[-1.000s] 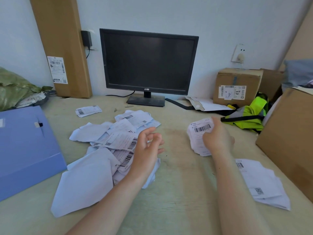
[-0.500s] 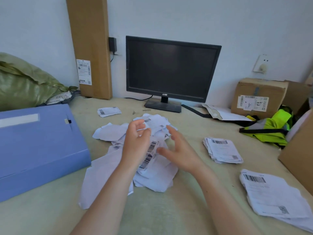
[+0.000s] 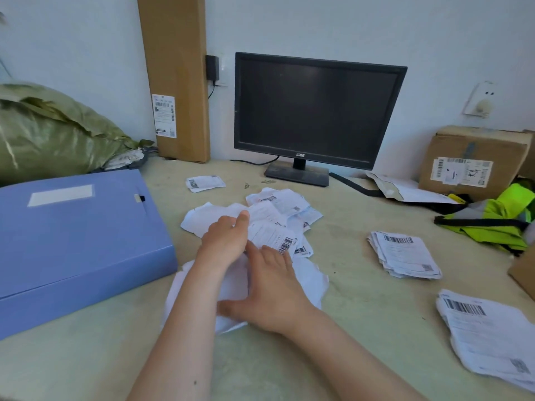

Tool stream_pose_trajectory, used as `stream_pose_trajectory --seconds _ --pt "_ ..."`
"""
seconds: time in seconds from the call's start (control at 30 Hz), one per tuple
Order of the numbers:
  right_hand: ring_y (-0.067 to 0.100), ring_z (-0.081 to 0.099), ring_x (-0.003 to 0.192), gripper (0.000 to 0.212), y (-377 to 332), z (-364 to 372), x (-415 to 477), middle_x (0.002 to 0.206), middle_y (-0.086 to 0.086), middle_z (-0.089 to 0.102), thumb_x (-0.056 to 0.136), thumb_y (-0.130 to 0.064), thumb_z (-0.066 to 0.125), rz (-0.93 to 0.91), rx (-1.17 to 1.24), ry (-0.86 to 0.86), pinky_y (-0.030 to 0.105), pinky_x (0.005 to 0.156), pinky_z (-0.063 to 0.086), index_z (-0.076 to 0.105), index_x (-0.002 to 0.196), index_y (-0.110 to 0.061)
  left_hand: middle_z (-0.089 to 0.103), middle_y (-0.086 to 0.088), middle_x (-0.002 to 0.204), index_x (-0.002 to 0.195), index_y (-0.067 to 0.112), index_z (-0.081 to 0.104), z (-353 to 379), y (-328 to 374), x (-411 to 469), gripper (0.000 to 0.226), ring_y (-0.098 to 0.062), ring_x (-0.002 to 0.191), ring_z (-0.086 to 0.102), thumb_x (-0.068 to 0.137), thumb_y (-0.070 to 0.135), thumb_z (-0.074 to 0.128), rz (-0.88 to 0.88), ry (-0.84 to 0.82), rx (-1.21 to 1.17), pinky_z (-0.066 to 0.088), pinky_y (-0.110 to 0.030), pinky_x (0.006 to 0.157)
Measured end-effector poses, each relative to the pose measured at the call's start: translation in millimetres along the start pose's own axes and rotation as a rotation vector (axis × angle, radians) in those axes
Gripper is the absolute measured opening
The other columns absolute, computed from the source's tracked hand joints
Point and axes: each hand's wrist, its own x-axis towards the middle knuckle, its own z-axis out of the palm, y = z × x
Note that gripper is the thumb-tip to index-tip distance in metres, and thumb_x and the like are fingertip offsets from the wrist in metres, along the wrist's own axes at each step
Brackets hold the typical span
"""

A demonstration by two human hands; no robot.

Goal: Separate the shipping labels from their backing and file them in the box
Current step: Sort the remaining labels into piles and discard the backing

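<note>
1. The left hand (image 3: pixel 225 238) reaches into the loose pile of labels (image 3: pixel 278 215) mid-worktop. Its fingers are hidden, so its grip cannot be told.
2. The right hand (image 3: pixel 272 290) lies flat, fingers straight, on a white backing sheet (image 3: pixel 309 279), just beside the left.
3. A neat stack (image 3: pixel 405 256) lies to the right; the closed blue box (image 3: pixel 72 235) stands left, its near corner cut off by the frame edge.
</note>
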Motion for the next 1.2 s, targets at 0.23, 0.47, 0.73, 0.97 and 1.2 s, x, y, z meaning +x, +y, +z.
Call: stream_pose_trajectory --seconds 0.23,0.47,0.73,0.97,1.2 --pt "0.017 0.057 0.102 0.087 17 -20 5 0.088 -0.004 0.061 0.072 -0.029 0.074 0.129 0.427 0.061 0.046 0.109 0.035 0.030 0.147 -0.031 0.049 -0.004 0.135 0.136 0.018 0.047 8 6 -3 0.060 -0.026 0.125 0.044 0.097 0.058 0.026 0.004 -0.019 -0.143 0.035 -0.038 0.100" --pt "0.013 0.054 0.080 0.035 48 -66 8 0.088 -0.002 0.059 0.086 -0.008 0.060 0.365 1.091 0.376 0.024 0.072 0.043 0.066 0.115 -0.026 0.066 0.018 0.108 0.111 0.023 0.065 9 21 -29 0.025 0.008 0.103 0.057 0.097 0.037 0.052 0.457 0.093 -0.555 0.042 -0.010 0.087" --pt "0.022 0.066 0.070 0.015 74 -75 10 0.083 0.012 0.060 0.093 -0.010 0.048 0.458 1.612 0.334 0.035 0.083 0.051 0.054 0.106 -0.012 0.057 0.029 0.125 0.121 0.043 0.058 20 20 -40 0.069 0.010 0.122 0.045 0.057 0.067 0.068 0.658 -0.267 -0.284 0.037 -0.008 0.088" --pt "0.015 0.061 0.046 0.012 72 -84 6 0.049 0.001 0.052 0.091 -0.008 0.048 0.488 1.710 0.346 0.036 0.082 0.054 0.056 0.082 -0.009 0.067 0.027 0.101 0.096 0.040 0.067 28 16 -33 0.016 0.009 0.102 0.057 0.082 0.035 0.074 0.636 -0.065 -0.261 0.043 -0.014 0.086" --pt "0.014 0.034 0.041 0.020 76 -85 6 0.048 -0.003 0.023 0.090 -0.034 0.053 0.485 1.550 0.337 0.030 0.062 0.045 0.059 0.088 -0.014 0.074 0.008 0.090 0.090 0.028 0.068 22 15 -26 0.002 -0.005 0.079 0.070 0.090 0.026 0.066 0.340 0.093 -0.678 0.059 -0.027 0.068"
